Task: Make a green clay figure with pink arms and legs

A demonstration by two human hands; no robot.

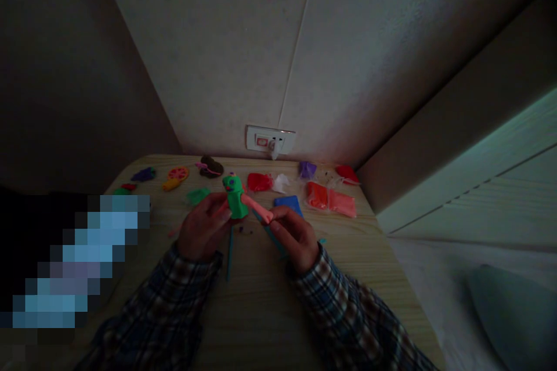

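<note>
A small green clay figure (237, 204) with a round head and a pink arm (257, 207) is held up above the table. My left hand (204, 226) is closed around the figure's body from the left side. With thumb and fingertips, my right hand (296, 237) pinches the far end of the pink arm, which stretches out to the right. Beneath the hands lie a thin blue stick (230, 255) and a blue flat tool (274, 238), partly covered by my right hand.
Along the back of the wooden table (252, 313) lie bagged red clay (260, 182), purple clay (307, 170), orange and pink packs (342, 202), a blue block (288, 205), and clay pieces such as an orange wheel (178, 173) and a brown shape (211, 166). A wall socket (270, 140) holds a plug.
</note>
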